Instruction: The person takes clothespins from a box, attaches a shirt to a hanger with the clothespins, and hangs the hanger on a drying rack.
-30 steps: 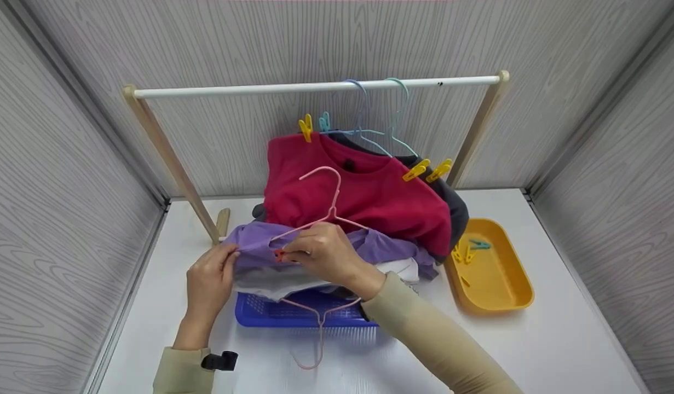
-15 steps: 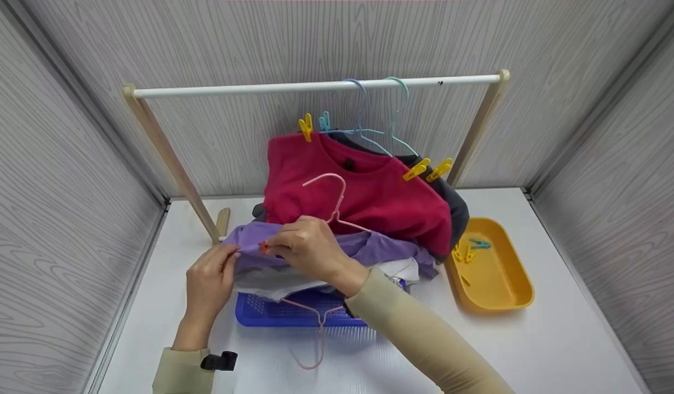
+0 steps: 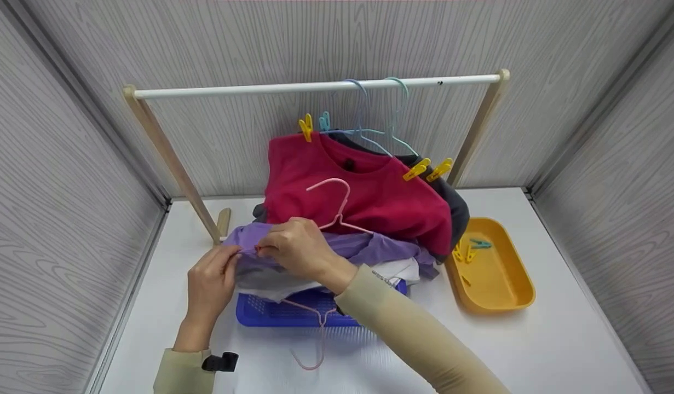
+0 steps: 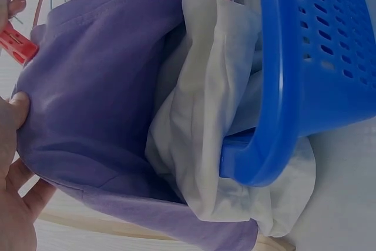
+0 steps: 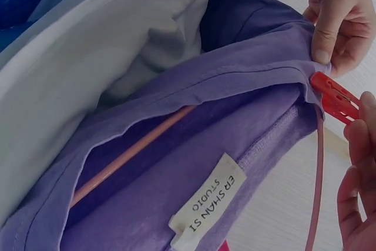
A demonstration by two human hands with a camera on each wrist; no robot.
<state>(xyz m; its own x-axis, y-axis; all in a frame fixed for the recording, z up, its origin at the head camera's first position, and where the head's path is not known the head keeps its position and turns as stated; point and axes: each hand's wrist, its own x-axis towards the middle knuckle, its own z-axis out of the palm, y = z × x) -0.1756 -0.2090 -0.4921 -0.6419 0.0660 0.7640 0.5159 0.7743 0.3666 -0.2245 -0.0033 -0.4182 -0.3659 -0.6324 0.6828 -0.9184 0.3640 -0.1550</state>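
Observation:
My left hand (image 3: 211, 282) pinches the shoulder of a purple shirt (image 3: 394, 251) between thumb and fingers. Close beside it, my right hand (image 3: 301, 249) pinches a red clothespin (image 5: 336, 97). In the right wrist view the clothespin's tip is at the shirt's shoulder edge, by the neckline. A pink hanger (image 3: 343, 207) runs inside the neck opening, where a white label (image 5: 205, 204) shows. Its hook leans over a red shirt (image 3: 364, 191). White cloth (image 4: 214, 116) lies under the purple shirt, over a blue basket (image 4: 279, 86).
A white rail (image 3: 249, 90) carries two hangers with the red shirt and a dark one, held by yellow and blue clothespins. At right is a yellow tray (image 3: 493, 284) with several clothespins. Another pink hanger (image 3: 321, 334) sticks out from the basket's front.
My right hand has moved left with the red clothespin, up to the shirt's shoulder near my left hand. The pink hanger's hook has shifted down and slightly right. My left hand stays put.

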